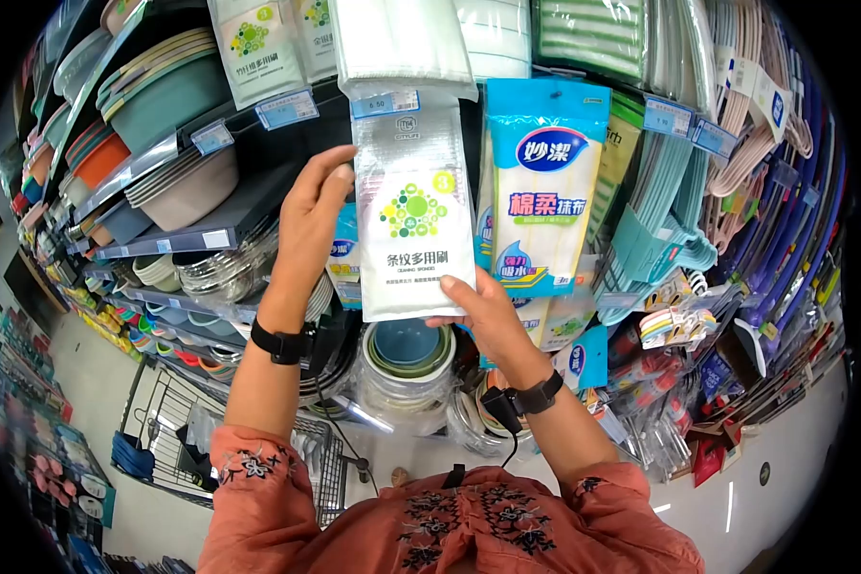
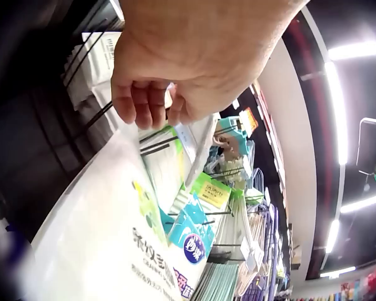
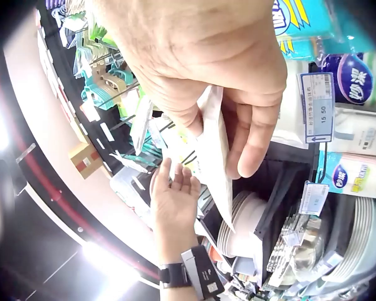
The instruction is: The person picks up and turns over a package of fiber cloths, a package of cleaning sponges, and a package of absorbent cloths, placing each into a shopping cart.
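Observation:
A white packet of cleaning sponges (image 1: 413, 251), printed with green dots, is held up before the shelves. My right hand (image 1: 493, 316) pinches its lower right corner, thumb on the front and fingers behind. In the right wrist view that packet (image 3: 214, 147) appears edge-on between thumb and fingers. My left hand (image 1: 313, 206) is at the packet's upper left edge, its fingertips beside the clear top part. The left wrist view shows its fingers (image 2: 141, 106) loosely bent above the packet. Right of the packet hangs a blue-and-white pack of cloths (image 1: 545, 191).
Stacked basins (image 1: 167, 96) fill the shelves at left. More packets (image 1: 402, 48) hang above, with price tags (image 1: 287, 109) below them. Hangers (image 1: 655, 230) hang at right. Nested bowls (image 1: 408, 354) stand below the packet, and a wire cart (image 1: 167, 421) stands at lower left.

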A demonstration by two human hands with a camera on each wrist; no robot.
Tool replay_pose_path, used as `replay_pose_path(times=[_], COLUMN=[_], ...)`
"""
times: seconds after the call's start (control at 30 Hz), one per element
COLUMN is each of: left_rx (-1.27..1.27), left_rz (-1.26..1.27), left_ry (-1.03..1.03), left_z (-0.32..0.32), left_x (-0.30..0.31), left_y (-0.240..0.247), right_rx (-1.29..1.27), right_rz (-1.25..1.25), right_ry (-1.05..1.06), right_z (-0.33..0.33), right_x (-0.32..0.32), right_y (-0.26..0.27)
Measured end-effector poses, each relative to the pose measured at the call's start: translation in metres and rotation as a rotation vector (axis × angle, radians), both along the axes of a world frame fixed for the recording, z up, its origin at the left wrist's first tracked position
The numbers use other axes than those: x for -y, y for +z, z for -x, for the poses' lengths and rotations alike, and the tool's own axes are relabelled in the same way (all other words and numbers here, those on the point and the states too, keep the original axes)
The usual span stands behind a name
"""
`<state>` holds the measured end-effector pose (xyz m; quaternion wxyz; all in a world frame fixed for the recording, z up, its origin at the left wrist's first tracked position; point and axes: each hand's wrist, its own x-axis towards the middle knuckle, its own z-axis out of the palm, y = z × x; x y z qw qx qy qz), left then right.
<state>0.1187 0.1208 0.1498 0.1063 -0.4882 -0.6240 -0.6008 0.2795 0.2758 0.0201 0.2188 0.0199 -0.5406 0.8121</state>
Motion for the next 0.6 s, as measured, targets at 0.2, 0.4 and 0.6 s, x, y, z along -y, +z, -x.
replay_pose_path(times=[0.2, 0.4, 0.6], left_rx=[-0.059, -0.086, -0.118], left_rz=[0.076, 0.101, 0.097], left_ry=[-0.095, -0.163, -0.152], left_z=[-0.012, -0.022, -0.026], left_x=[-0.018, -0.023, -0.027], left_y=[0.038, 0.05, 0.054], right_rx=[0.01, 0.005, -0.006], right_rz=[0.007, 0.01, 0.01], right_ry=[-0.006, -0.02, -0.012], right_z=[-0.001, -0.005, -0.005], right_x=[0.003, 0.001, 0.0], right_y=[0.001, 0.002, 0.003])
